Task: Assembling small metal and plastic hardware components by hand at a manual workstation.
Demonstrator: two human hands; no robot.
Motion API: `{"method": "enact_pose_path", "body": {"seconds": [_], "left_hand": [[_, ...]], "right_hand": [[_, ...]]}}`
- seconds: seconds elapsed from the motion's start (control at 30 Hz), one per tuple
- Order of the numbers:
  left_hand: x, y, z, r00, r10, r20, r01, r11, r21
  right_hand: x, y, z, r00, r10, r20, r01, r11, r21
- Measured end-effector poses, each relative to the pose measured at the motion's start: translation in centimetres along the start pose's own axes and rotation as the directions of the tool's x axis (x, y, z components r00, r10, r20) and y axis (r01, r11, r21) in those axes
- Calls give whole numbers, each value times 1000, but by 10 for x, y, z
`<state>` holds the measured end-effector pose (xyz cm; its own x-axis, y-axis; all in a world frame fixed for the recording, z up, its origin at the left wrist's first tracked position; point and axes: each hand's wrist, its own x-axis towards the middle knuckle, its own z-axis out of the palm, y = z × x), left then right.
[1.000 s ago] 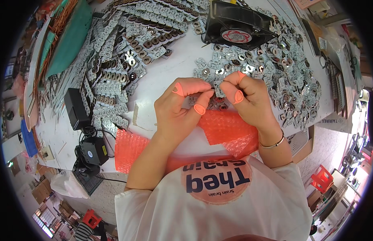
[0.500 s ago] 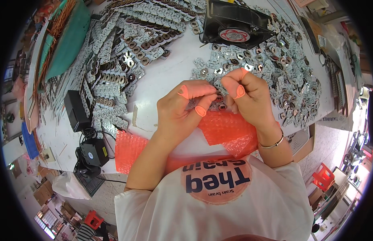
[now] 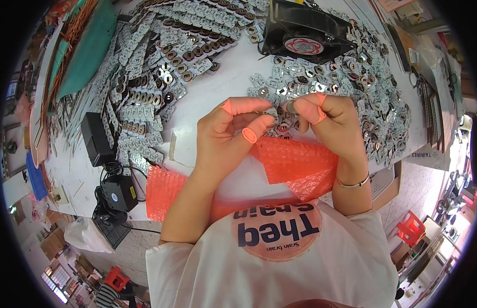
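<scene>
My left hand (image 3: pixel 222 137), with orange finger cots on thumb and forefinger, pinches a small circuit board (image 3: pixel 271 113) between those two fingertips. Facing it, my right hand (image 3: pixel 335 122) wears the same cots and grips a small round metal disc (image 3: pixel 291 106). A narrow gap separates the disc from the board. Below both hands lies red bubble wrap (image 3: pixel 295 161), spread over the table edge and my lap. Just beyond my fingers begins a heap of loose small boards (image 3: pixel 372 110), many bearing round metal discs.
A black square fan (image 3: pixel 305 36) stands at the back over the boards. Rows of joined board strips (image 3: pixel 141 97) cover the left of the white table (image 3: pixel 218 90). Black power adapters (image 3: pixel 119 192) with cables sit at the left front edge. A green basin (image 3: pixel 89 56) is far left.
My hands have drawn slightly apart, the right one moving to the right. The board and the disc now show at the fingertips.
</scene>
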<state>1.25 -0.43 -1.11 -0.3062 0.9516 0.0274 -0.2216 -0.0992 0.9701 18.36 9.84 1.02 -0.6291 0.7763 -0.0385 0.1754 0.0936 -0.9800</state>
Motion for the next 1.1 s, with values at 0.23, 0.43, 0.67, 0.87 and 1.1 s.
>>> {"method": "enact_pose_path", "body": {"seconds": [0.23, 0.43, 0.67, 0.87, 1.1], "left_hand": [[-1, -1, 3, 998, 21, 56, -20, 1000, -6], [0, 7, -1, 977, -143, 157, 174, 963, -205], [0, 6, -6, 973, -151, 172, 190, 954, -234], [1, 3, 6, 999, 2, 36, 7, 973, -231], [-2, -10, 3, 952, 300, 63, -306, 940, 148]], "right_hand": [[0, -3, 9, 996, 42, 72, -46, 998, 51], [-1, -13, 11, 980, 176, 91, -192, 958, 212], [1, -10, 14, 947, 262, 186, -310, 897, 314], [1, -12, 18, 946, 315, 69, -316, 864, 392], [-1, -12, 19, 951, 300, 73, -303, 865, 400]]}}
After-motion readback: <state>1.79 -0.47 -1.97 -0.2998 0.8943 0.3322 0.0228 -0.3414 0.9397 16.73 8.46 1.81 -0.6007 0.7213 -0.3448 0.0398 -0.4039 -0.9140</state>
